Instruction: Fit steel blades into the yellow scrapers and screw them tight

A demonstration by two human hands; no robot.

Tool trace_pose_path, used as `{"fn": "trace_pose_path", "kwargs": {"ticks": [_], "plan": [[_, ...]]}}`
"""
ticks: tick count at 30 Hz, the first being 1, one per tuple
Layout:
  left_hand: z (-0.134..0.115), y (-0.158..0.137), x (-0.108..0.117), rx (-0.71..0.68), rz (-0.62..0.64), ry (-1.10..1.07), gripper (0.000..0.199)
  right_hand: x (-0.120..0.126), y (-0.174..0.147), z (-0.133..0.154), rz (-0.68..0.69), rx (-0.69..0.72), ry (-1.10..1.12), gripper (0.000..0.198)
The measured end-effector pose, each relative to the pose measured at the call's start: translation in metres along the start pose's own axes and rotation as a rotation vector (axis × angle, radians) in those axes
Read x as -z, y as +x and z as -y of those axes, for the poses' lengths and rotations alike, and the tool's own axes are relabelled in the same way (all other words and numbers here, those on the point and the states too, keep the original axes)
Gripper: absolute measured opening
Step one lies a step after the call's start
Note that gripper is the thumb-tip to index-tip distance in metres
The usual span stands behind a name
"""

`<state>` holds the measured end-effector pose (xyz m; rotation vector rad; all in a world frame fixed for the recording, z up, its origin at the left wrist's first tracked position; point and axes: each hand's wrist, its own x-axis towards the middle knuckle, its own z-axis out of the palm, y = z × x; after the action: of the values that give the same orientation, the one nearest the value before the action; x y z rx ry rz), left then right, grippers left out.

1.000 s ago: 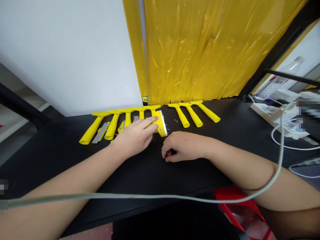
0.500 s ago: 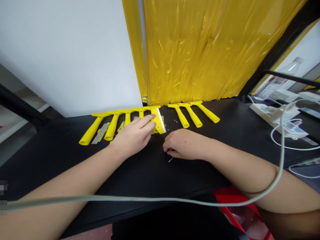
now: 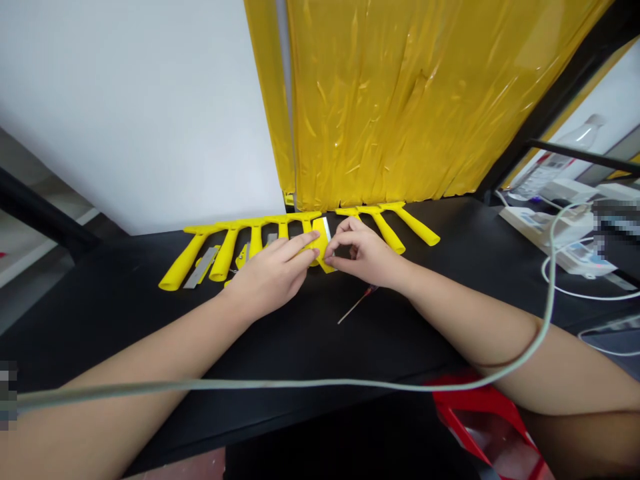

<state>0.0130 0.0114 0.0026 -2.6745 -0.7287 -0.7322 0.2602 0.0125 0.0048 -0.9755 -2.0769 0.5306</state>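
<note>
My left hand (image 3: 283,265) is closed over a yellow scraper head (image 3: 319,241) with a pale strip along its right edge, and covers part of it. At that edge, the thumb and index finger of my right hand (image 3: 360,252) are pinched together; anything between them is too small or hidden to name. Below the right hand a thin-shafted screwdriver (image 3: 354,308) lies on the black tabletop (image 3: 300,353). A row of yellow scraper handles (image 3: 183,263) stretches behind and left of my left hand, with a flat metal blade (image 3: 201,268) on a yellow piece among them.
More yellow handles (image 3: 417,227) lie right of my right hand. A pale cable (image 3: 320,383) hangs across the foreground. White devices (image 3: 530,223) and a clear bottle (image 3: 560,157) stand at the right. Yellow sheeting (image 3: 390,100) and a white panel (image 3: 140,113) rise behind.
My right hand has let go of the screwdriver, which now lies on the tabletop, and has moved up to the scraper head's edge. The left hand has tilted the head slightly.
</note>
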Motion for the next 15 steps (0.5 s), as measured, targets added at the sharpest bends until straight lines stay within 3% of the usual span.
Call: {"fn": "trace_pose_path", "kwargs": {"ticks": [3, 7, 9, 12, 15], "plan": [[-0.001, 0.000, 0.000, -0.017, -0.025, 0.003, 0.028, -0.007, 0.001, -0.003, -0.007, -0.095, 0.169, 0.015], [-0.001, 0.000, -0.001, -0.005, -0.035, 0.022, 0.028, -0.016, 0.003, -0.005, 0.060, -0.287, 0.526, 0.049], [-0.001, -0.001, -0.001, 0.007, -0.034, 0.024, 0.029, -0.014, 0.006, -0.008, 0.078, -0.321, 0.560, 0.053], [-0.001, -0.001, 0.000, 0.029, -0.041, 0.014, 0.033, 0.003, 0.009, -0.016, -0.023, -0.231, 0.300, 0.036], [0.000, -0.001, 0.000, 0.038, -0.032, 0.000, 0.040, 0.030, 0.010, -0.030, -0.148, -0.087, -0.199, 0.012]]}}
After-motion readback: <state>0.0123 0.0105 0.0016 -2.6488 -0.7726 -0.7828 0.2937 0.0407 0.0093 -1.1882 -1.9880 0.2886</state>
